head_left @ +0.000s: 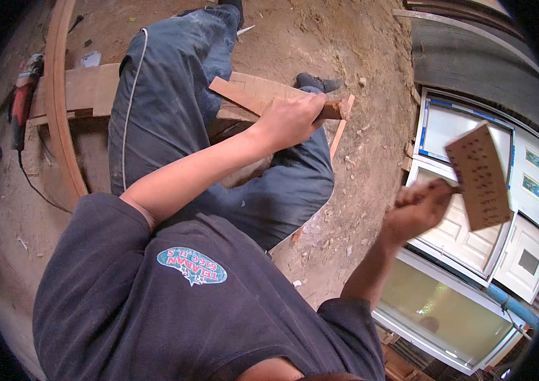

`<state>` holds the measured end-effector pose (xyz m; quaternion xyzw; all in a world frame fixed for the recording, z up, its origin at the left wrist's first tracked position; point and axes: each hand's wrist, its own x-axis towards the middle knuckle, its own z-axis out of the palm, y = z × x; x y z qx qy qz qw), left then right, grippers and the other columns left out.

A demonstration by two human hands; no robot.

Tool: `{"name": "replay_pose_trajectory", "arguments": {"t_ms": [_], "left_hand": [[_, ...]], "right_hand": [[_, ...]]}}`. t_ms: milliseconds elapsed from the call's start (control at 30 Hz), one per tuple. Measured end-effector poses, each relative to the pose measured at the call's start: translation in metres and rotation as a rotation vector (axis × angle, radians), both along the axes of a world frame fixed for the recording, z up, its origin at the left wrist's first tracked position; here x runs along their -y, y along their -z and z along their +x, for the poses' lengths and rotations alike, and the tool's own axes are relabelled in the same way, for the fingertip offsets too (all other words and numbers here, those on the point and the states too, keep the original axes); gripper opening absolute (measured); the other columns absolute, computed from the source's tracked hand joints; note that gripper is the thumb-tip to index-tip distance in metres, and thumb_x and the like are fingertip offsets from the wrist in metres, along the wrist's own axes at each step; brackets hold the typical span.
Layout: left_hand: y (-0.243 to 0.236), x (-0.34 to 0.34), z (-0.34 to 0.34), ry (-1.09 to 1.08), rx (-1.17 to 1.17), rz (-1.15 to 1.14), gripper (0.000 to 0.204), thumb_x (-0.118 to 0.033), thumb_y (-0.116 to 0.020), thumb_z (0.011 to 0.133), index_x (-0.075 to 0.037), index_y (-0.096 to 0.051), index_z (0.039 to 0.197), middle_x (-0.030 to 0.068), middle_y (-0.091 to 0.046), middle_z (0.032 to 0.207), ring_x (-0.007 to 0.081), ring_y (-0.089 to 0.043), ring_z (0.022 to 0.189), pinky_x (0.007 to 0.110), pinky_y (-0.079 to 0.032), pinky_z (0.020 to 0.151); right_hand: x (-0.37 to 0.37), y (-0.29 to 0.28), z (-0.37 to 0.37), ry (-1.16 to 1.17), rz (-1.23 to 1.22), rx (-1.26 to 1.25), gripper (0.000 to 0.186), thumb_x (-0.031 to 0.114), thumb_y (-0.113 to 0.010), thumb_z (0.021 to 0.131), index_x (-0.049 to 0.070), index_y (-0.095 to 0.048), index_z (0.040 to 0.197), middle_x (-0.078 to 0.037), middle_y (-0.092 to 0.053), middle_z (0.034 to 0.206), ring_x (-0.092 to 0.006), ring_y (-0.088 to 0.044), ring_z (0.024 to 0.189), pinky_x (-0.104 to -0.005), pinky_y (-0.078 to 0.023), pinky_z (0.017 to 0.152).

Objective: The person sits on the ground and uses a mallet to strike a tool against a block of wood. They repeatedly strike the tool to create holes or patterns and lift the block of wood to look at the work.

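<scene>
My left hand is closed around a dark brown wooden handle with a battered end. It looks like a chisel's, though any blade is hidden under my fist. A light strip of wood slants out from beneath that hand, over a wider board lying across by my legs. Off to the right, my right hand is raised and slightly blurred, wrapped round the handle of a wooden mallet. Dark marks dot the mallet's broad face. The mallet is well apart from the left hand.
A red and black angle grinder with a cord lies at the left. Beside it a long wooden moulding runs lengthwise. White framed panels stand at the right. A thin wooden strip lies by my knee on the dirt floor.
</scene>
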<state>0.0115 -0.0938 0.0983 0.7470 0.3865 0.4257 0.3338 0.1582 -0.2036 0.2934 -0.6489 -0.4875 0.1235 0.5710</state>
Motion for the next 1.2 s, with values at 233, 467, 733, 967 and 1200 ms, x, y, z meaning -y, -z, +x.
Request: {"name": "replay_pose_trajectory", "arguments": {"t_ms": [233,467,733,967,1200], "left_hand": [[-0.001,-0.001,0.002,-0.035,0.044,0.074,0.025,-0.02,-0.064,0.087,-0.005,-0.048,0.099,0.0128,-0.064,0.088,0.0331,-0.067,0.082,0.044,-0.054,0.062],[-0.002,-0.001,0.004,-0.048,0.041,0.096,0.025,-0.019,-0.065,0.086,-0.005,-0.048,0.099,0.0132,-0.064,0.088,0.0321,-0.067,0.082,0.043,-0.055,0.063],[-0.001,0.002,-0.002,-0.015,0.008,-0.006,0.039,-0.019,-0.068,0.083,-0.008,-0.051,0.116,0.0164,-0.067,0.095,0.0361,-0.067,0.084,0.046,-0.054,0.069],[0.003,-0.002,0.001,-0.001,0.03,-0.006,0.041,-0.02,-0.069,0.082,-0.007,-0.051,0.117,0.0167,-0.067,0.095,0.0356,-0.067,0.086,0.046,-0.054,0.07],[-0.002,0.002,0.006,0.022,-0.043,-0.027,0.034,-0.019,-0.068,0.083,-0.007,-0.052,0.109,0.0175,-0.066,0.092,0.037,-0.066,0.087,0.047,-0.053,0.069]], "right_hand": [[0.006,0.016,0.004,0.068,-0.298,0.487,0.012,0.013,-0.057,0.097,0.003,-0.06,0.094,-0.002,-0.055,0.066,-0.0143,-0.05,0.055,-0.0281,-0.039,0.05],[0.009,0.033,0.001,-0.011,-0.22,0.446,0.023,0.019,-0.049,0.102,0.004,-0.054,0.085,-0.005,-0.05,0.061,-0.0122,-0.048,0.05,-0.0247,-0.037,0.048],[-0.001,-0.033,-0.011,0.071,-0.104,0.024,0.021,0.02,-0.052,0.1,0.006,-0.058,0.085,0.002,-0.051,0.067,-0.0097,-0.043,0.051,-0.0241,-0.035,0.045],[-0.003,0.016,-0.007,-0.072,-0.504,0.677,0.02,0.016,-0.053,0.1,-0.002,-0.057,0.093,-0.01,-0.06,0.07,-0.018,-0.053,0.065,-0.0319,-0.044,0.061],[-0.016,-0.01,-0.009,0.202,-0.021,0.125,0.019,0.022,-0.051,0.102,0.008,-0.057,0.09,0.004,-0.039,0.057,-0.0032,-0.037,0.048,-0.0221,-0.03,0.041]]}}
